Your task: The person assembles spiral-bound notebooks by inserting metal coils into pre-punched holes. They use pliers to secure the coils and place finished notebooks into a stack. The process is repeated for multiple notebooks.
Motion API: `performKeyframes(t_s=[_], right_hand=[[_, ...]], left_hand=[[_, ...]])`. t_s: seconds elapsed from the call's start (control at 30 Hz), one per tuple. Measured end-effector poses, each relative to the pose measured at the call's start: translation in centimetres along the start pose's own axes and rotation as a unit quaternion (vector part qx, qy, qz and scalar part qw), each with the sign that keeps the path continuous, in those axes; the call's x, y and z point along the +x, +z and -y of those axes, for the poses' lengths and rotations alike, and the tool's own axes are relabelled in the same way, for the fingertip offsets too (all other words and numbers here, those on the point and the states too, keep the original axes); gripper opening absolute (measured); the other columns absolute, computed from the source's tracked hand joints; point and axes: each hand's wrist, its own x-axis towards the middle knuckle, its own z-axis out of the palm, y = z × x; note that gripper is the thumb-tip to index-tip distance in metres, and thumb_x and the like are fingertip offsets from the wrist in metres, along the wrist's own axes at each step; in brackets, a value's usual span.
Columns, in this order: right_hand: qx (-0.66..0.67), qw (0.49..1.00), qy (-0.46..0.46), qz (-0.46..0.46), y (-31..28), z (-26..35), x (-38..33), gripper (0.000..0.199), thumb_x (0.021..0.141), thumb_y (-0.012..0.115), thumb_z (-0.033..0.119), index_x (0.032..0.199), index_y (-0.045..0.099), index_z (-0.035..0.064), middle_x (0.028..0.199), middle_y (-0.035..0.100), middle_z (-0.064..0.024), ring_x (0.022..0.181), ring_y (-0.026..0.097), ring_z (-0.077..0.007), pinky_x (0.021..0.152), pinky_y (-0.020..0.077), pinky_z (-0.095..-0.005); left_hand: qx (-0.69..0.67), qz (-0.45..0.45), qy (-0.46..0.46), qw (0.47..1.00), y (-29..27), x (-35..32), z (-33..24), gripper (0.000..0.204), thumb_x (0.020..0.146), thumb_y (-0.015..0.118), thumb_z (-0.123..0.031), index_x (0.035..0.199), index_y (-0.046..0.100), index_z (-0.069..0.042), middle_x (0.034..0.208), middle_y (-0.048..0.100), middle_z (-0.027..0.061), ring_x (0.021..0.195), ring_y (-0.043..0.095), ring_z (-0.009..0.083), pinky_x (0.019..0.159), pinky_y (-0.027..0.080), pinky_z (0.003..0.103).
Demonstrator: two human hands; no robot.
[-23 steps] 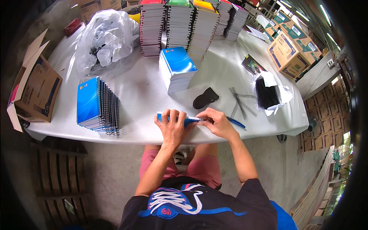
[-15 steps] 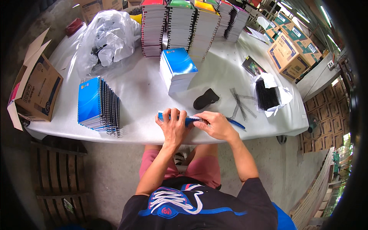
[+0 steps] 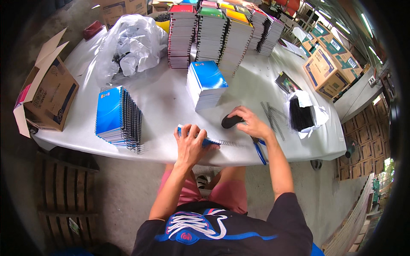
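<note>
In my left hand (image 3: 192, 143) is a blue notebook (image 3: 210, 141), gripped on edge near the table's front, my fingers wrapped over it. From its right end a thin spiral coil (image 3: 230, 144) sticks out over the table. My right hand (image 3: 253, 123) is curled over a black rounded object (image 3: 230, 122), covering its right part; what kind of thing it is I cannot make out. Just below that hand lie blue-handled pliers (image 3: 259, 152). Loose spiral coils (image 3: 274, 121) lie to the right, beside a bundle of black coils (image 3: 301, 114) in white paper.
Bound blue notebooks (image 3: 110, 112) are stacked at left, unbound blue ones (image 3: 208, 76) ahead. Tall stacks of coloured notebooks (image 3: 209, 36) stand behind. A clear plastic bag (image 3: 132, 47) and an open carton (image 3: 51, 96) occupy the left side; more cartons (image 3: 326, 70) are at far right.
My right hand has let go of the notebook's right end and moved up and right onto the black object. The coil's end is now uncovered. My left hand keeps its grip.
</note>
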Motion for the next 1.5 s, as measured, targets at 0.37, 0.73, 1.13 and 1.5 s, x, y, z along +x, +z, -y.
performKeyframes(t_s=[0.37, 0.73, 1.13, 1.5], right_hand=[[0.482, 0.869, -0.076, -0.079, 1.1, 2.5, 1.8, 0.019, 0.072, 0.056, -0.002, 0.090, 0.064, -0.0020, 0.091, 0.065, -0.0130, 0.087, 0.061, -0.0169, 0.079, 0.0464, -0.0274], [0.267, 0.959, -0.054, -0.073, 4.3, 3.5, 0.2, 0.033, 0.059, 0.061, -0.014, 0.082, 0.073, 0.0064, 0.072, 0.058, -0.0050, 0.070, 0.057, -0.0147, 0.064, 0.0456, -0.0255], [0.301, 0.944, -0.109, -0.077, 3.8, 6.5, 0.2, 0.034, 0.060, 0.058, -0.013, 0.083, 0.074, 0.0071, 0.067, 0.056, -0.0057, 0.064, 0.055, -0.0146, 0.059, 0.0424, -0.0251], [0.134, 0.974, 0.066, -0.168, 4.8, 4.6, 1.4, 0.038, 0.059, 0.054, -0.014, 0.083, 0.074, 0.0083, 0.068, 0.054, -0.0048, 0.064, 0.053, -0.0133, 0.058, 0.0416, -0.0248]], left_hand=[[-0.021, 0.001, -0.014, 1.000, -1.1, -0.4, 0.1, 0.051, 0.062, 0.071, -0.058, 0.080, 0.059, -0.012, 0.091, 0.049, 0.0043, 0.100, 0.042, 0.0267, 0.090, 0.026, 0.051], [-0.073, 0.019, -0.002, 0.997, -1.0, -0.3, 1.0, 0.047, 0.057, 0.074, -0.055, 0.073, 0.058, -0.014, 0.107, 0.049, 0.0040, 0.106, 0.041, 0.0267, 0.091, 0.027, 0.048], [-0.227, -0.046, -0.074, 0.970, -0.6, 0.3, 2.2, 0.056, 0.041, 0.087, -0.044, 0.069, 0.055, -0.008, 0.122, 0.037, 0.0144, 0.104, 0.041, 0.0313, 0.084, 0.041, 0.042], [-0.362, -0.022, -0.082, 0.928, 1.2, 0.4, 2.6, 0.066, 0.039, 0.093, -0.031, 0.083, 0.049, -0.009, 0.115, 0.030, 0.0117, 0.083, 0.045, 0.0241, 0.068, 0.044, 0.036]])
